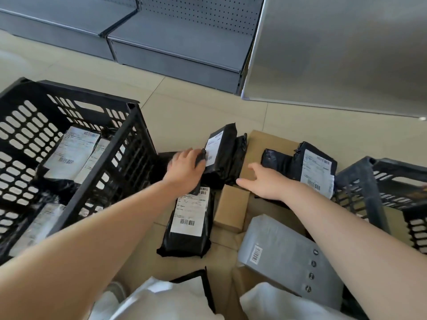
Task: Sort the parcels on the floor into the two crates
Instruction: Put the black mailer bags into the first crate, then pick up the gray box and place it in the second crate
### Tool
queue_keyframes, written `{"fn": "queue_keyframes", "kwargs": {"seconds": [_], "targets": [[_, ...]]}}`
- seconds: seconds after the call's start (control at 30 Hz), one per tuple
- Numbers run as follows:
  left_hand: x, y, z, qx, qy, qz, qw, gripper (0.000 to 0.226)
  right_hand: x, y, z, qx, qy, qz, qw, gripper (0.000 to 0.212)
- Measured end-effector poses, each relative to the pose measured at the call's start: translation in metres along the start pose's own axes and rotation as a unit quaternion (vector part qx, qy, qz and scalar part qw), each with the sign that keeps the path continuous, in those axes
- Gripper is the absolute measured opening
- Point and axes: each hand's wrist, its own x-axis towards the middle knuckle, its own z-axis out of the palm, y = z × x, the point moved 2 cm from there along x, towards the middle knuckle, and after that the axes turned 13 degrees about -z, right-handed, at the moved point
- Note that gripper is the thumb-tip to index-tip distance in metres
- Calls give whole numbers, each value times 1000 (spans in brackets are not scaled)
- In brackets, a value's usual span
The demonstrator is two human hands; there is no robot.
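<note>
Black plastic gave under my left hand [184, 168] as its fingers curled round a black mailer [201, 158]; my right hand [265, 183] hovered spread, holding nothing. I judged a firmer pinch wise before swinging left into the black crate [108, 172], grey crate [369, 181] beyond my right wrist

A large black slatted crate [76, 144] stands at left, holding several black labelled mailers [69, 155]. A second dark crate [379, 181] sits at right, partly cut off by the frame edge. Between them on the floor lie black poly mailers with white labels [188, 220], one standing on edge [221, 153], another by the right crate [316, 172], a small cardboard box [231, 207], a larger flat cardboard box [265, 144] and a grey mailer [284, 252].
</note>
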Motion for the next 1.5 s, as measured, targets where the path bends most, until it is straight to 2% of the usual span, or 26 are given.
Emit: {"fn": "queue_keyframes", "kwargs": {"seconds": [0.07,0.17,0.27,0.47,0.57,0.67,0.73,0.8,0.9,1.07,1.27,1.37,1.5], "targets": [[-16,-2,26,24,-32,12,999,50,-12,16,13,-19,-34,11,999,88],[-37,-2,53,30,-80,4,996,51,-28,34,31,-47,-86,30,995,105],[-54,-2,69,37,-139,5,990,52,-36,39,50,-98,-104,38,989,117],[-72,-17,84,80,-271,-7,959,56,-37,19,73,-223,-170,23,960,110],[-72,-19,83,67,-287,-31,955,54,-36,11,78,-296,-198,-2,934,110],[-70,-23,81,57,-285,-47,956,52,-37,-1,92,-360,-262,-29,895,116],[-71,-26,80,61,-288,-55,954,52,-37,-6,100,-391,-297,-19,871,120],[-71,-28,80,68,-289,-57,953,52,-35,-6,101,-407,-301,4,862,120],[-71,-26,79,64,-290,-56,953,52,-34,-2,99,-413,-292,33,862,115],[-70,-27,79,51,-293,-64,953,51,-31,-4,94,-418,-277,57,863,120],[-67,-35,82,-10,-308,-112,945,48,-29,-10,79,-409,-260,53,873,107],[-64,-42,84,-116,-333,-206,913,41,-31,-17,60,-379,-232,45,895,107],[-62,-48,87,-194,-364,-282,866,34,-36,-32,28,-315,-174,11,933,110]]}}
